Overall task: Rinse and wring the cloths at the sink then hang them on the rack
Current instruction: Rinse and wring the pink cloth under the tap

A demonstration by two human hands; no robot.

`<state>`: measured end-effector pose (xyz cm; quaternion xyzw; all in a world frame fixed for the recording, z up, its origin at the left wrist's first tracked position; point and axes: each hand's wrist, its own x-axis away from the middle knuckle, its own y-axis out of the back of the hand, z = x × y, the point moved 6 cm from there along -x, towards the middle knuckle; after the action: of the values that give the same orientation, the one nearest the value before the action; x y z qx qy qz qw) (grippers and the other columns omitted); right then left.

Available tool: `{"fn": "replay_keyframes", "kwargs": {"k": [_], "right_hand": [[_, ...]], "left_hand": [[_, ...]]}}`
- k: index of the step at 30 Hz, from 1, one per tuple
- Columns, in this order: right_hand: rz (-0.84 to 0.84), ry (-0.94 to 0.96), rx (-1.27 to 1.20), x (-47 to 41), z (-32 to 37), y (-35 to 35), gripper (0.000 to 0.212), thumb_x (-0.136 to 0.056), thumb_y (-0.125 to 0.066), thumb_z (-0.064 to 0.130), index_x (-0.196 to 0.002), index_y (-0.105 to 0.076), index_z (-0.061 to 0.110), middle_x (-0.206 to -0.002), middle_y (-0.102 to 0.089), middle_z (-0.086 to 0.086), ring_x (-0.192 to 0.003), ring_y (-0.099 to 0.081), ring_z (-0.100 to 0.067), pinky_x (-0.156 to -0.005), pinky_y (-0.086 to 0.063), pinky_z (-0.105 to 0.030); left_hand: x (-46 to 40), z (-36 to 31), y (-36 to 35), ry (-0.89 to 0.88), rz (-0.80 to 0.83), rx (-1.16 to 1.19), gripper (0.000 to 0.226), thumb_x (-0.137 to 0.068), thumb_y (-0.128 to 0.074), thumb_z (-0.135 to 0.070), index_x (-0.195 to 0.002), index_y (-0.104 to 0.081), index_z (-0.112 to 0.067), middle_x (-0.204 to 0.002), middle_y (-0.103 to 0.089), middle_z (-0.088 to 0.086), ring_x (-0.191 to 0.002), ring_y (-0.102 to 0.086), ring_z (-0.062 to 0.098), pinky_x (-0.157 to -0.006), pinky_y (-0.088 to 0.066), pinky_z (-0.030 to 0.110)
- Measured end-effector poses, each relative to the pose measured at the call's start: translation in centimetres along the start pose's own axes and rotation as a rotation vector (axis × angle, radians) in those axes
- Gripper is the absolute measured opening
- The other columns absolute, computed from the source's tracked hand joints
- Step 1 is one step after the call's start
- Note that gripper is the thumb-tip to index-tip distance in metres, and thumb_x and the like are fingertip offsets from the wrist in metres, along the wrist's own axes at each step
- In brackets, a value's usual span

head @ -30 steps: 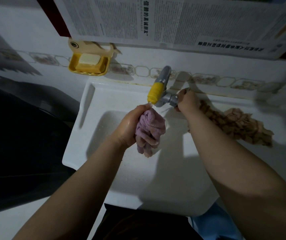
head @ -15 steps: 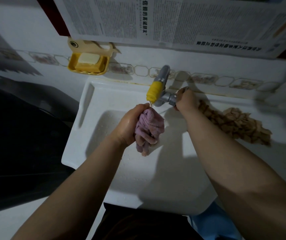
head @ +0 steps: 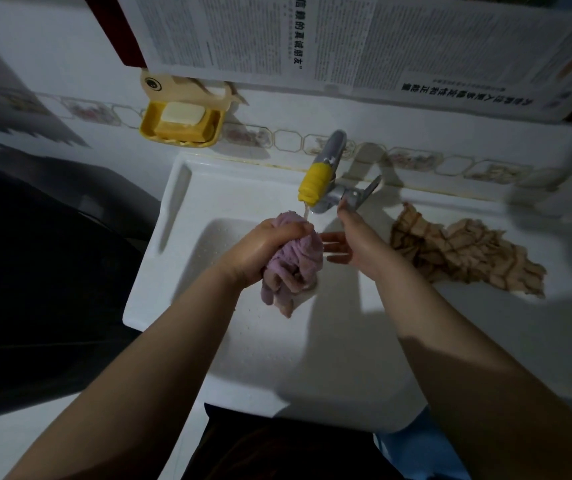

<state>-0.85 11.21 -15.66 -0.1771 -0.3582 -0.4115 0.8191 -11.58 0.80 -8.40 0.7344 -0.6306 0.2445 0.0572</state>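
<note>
The left hand [head: 260, 251] is gripping the bunched purple cloth [head: 298, 261] over the white sink [head: 180, 258], its fingers [head: 288, 282] curling round the wad, directly beneath a thin stream running from the yellow-tipped tap [head: 315, 183]. The cloth's long axis is hanging roughly vertical, lower folds dangling free, wet and crumpled. The right hand [head: 353, 244] is hovering just beside the cloth's right side, fingers spread and holding nothing, nearer than the tap lever [head: 367, 194]. 1 brown checked cloth [head: 457, 251] is lying on the sink ledge, well right.

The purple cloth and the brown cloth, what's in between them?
In the head view, the open right hand lies between the purple cloth, gripped by the left hand, and the brown cloth.
</note>
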Motion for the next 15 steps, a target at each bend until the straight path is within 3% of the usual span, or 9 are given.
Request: {"fn": "replay_keyframes", "kwargs": {"k": [2,4,6,8,10,13,15], "right_hand": [[0.168,-0.018,0.019,0.6,-1.0,-1.1,0.050,-0.095,-0.025,0.060,-0.105,-0.055,0.021,-0.082,-0.067,-0.002,-0.076,-0.062,-0.017,-0.074,-0.047,-0.033],[0.301,0.047,0.102,1.4,-1.4,-2.1,0.036,-0.100,-0.037,0.043,-0.103,-0.062,0.017,-0.086,-0.067,-0.002,-0.079,-0.063,-0.015,-0.075,-0.050,-0.028],[0.323,0.159,0.232,2.1,-0.7,-2.2,0.017,-0.098,-0.046,0.014,-0.099,-0.063,0.015,-0.078,-0.065,0.002,-0.070,-0.061,-0.007,-0.063,-0.048,-0.019],[0.328,0.206,0.309,2.2,0.1,-1.8,0.021,-0.092,-0.048,0.001,-0.087,-0.065,0.015,-0.069,-0.062,0.003,-0.065,-0.057,-0.008,-0.061,-0.045,-0.019],[0.330,0.237,0.379,2.5,0.9,-1.3,0.019,-0.090,-0.053,0.002,-0.077,-0.062,0.013,-0.066,-0.059,0.003,-0.064,-0.053,-0.010,-0.063,-0.045,-0.023],[0.295,0.312,0.441,3.0,2.1,-0.5,0.015,-0.090,-0.059,0.007,-0.077,-0.058,0.014,-0.084,-0.061,0.004,-0.075,-0.055,-0.011,-0.069,-0.044,-0.024],[0.255,0.393,0.453,3.3,2.9,-0.4,0.015,-0.089,-0.060,0.006,-0.078,-0.056,0.015,-0.083,-0.059,-0.001,-0.078,-0.053,-0.014,-0.069,-0.040,-0.027]], "left_hand": [[-0.2,0.1,-0.1,0.040,0.058,-0.085,0.022,-0.081,-0.058,-0.022,-0.087,-0.063,-0.002,-0.073,-0.066,0.010,-0.066,-0.064,0.018,-0.062,-0.052,0.024],[-0.3,-0.3,-0.2,0.067,0.118,-0.252,0.022,-0.081,-0.061,-0.023,-0.091,-0.064,-0.004,-0.077,-0.067,0.008,-0.071,-0.064,0.016,-0.069,-0.052,0.026],[-0.4,-0.6,0.3,0.063,0.139,-0.443,0.013,-0.085,-0.064,-0.023,-0.091,-0.066,-0.011,-0.079,-0.069,0.000,-0.073,-0.063,0.011,-0.074,-0.051,0.026],[-0.2,-0.7,1.3,0.066,0.147,-0.580,0.008,-0.092,-0.060,-0.022,-0.090,-0.067,-0.019,-0.078,-0.069,-0.008,-0.072,-0.063,0.006,-0.073,-0.051,0.023],[0.3,-0.2,2.5,0.108,0.149,-0.616,0.015,-0.096,-0.053,-0.018,-0.102,-0.066,-0.019,-0.089,-0.072,-0.006,-0.080,-0.067,0.009,-0.076,-0.054,0.022],[0.6,1.1,4.5,0.153,0.098,-0.671,0.022,-0.097,-0.049,-0.013,-0.112,-0.064,-0.009,-0.100,-0.070,0.004,-0.088,-0.066,0.016,-0.078,-0.052,0.018],[0.8,1.9,5.3,0.126,0.085,-0.720,0.035,-0.095,-0.053,-0.035,-0.099,-0.068,-0.004,-0.086,-0.070,0.012,-0.075,-0.065,0.019,-0.069,-0.052,0.024]]}}
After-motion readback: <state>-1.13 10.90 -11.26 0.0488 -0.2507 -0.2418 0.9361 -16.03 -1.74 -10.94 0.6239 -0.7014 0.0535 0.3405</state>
